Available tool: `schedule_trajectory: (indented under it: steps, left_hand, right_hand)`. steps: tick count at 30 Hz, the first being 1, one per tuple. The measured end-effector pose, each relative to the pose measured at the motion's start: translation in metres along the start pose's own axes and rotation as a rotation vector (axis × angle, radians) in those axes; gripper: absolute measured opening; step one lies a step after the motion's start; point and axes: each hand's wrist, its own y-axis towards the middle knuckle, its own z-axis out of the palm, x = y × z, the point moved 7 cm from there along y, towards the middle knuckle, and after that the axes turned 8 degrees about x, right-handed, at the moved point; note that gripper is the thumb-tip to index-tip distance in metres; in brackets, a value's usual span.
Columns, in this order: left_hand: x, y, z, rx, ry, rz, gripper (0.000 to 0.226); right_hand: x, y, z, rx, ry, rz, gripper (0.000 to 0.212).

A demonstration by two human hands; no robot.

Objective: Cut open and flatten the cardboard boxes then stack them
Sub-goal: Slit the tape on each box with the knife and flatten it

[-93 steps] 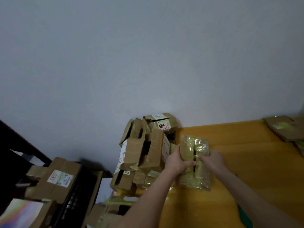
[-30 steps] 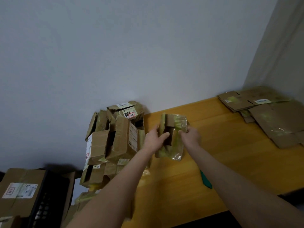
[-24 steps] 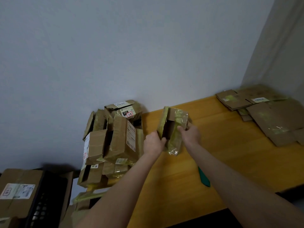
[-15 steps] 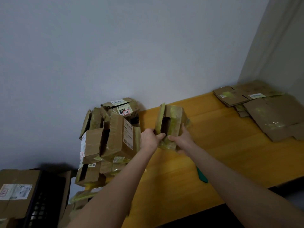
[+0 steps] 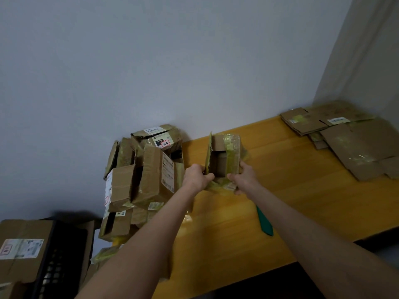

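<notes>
Lifted from where it lay flat under our palms three seconds ago, the small cardboard box point(image 5: 224, 156) now stands on end with its open side towards us. We hold it over the yellow table point(image 5: 291, 190), near the wall; we cannot tell whether its lower edge touches the wood. Our left hand point(image 5: 197, 178) grips the near left corner, thumb curled over the edge of the opening. Our right hand point(image 5: 244, 178) grips the near right corner, fingers wrapped round the taped side. Yellow-green tape runs across the box's top and hangs crumpled below it, and one flap stands up along the left edge.

Just left of the box, a pile of unflattened boxes point(image 5: 146, 175) leans against the wall. Well to the right, flattened cardboard point(image 5: 345, 143) lies stacked in the table's far corner. A green cutter point(image 5: 264, 223) lies on the table, partly hidden beneath our right forearm. At lower left a black crate point(image 5: 58, 255) stands beside a labelled carton point(image 5: 19, 249).
</notes>
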Motion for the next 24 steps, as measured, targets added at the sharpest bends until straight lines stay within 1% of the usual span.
schedule_trajectory:
  steps: [3,6,8,10,12,13,14,15,17,18,19,21,22,24]
  left_hand:
    - [-0.003,-0.002,-0.01,-0.008,-0.21,-0.002,0.009]
    - [-0.011,0.0,-0.016,-0.029,-0.176,0.039,0.01]
    - [-0.01,0.001,-0.014,-0.01,-0.207,0.034,0.015]
    - [-0.004,0.0,-0.012,0.008,-0.289,0.012,0.021]
    - [-0.003,-0.001,-0.012,-0.014,-0.328,0.016,0.022]
    - [-0.006,-0.002,-0.01,-0.018,-0.305,0.038,0.02]
    - [-0.011,-0.003,-0.008,-0.022,-0.257,0.065,0.017]
    - [-0.016,-0.004,-0.006,-0.024,-0.194,0.098,0.017]
    - [-0.027,-0.008,-0.001,-0.004,-0.081,0.16,0.017]
    - [-0.033,-0.01,0.003,0.017,-0.046,0.191,0.016]
    - [-0.038,-0.012,0.006,0.041,-0.012,0.219,0.015]
    - [-0.044,-0.014,0.01,0.081,0.034,0.252,0.018]
    - [-0.044,-0.015,0.012,0.094,0.037,0.252,0.02]
    - [-0.045,-0.015,0.011,0.095,0.036,0.249,0.02]
  right_hand:
    - [-0.01,-0.005,-0.011,0.013,0.161,0.061,0.045]
    - [-0.015,-0.007,-0.012,0.021,0.227,0.078,0.041]
    - [-0.014,-0.006,-0.01,0.026,0.224,0.075,0.041]
    - [-0.013,-0.005,-0.01,0.032,0.216,0.063,0.039]
    - [-0.012,0.001,-0.011,-0.002,0.16,0.052,0.038]
    - [-0.011,0.002,-0.011,-0.034,0.105,0.046,0.04]
    - [-0.01,0.005,-0.011,-0.067,0.044,0.049,0.047]
    - [-0.008,0.008,-0.011,-0.099,-0.016,0.064,0.059]
    - [-0.006,0.01,-0.015,-0.153,-0.133,0.116,0.091]
    - [-0.005,0.009,-0.018,-0.179,-0.191,0.142,0.101]
    - [-0.003,0.006,-0.022,-0.209,-0.245,0.16,0.105]
    - [-0.003,0.004,-0.032,-0.271,-0.317,0.187,0.102]
    - [-0.004,0.005,-0.036,-0.287,-0.359,0.198,0.095]
    - [-0.003,0.009,-0.037,-0.276,-0.421,0.184,0.07]
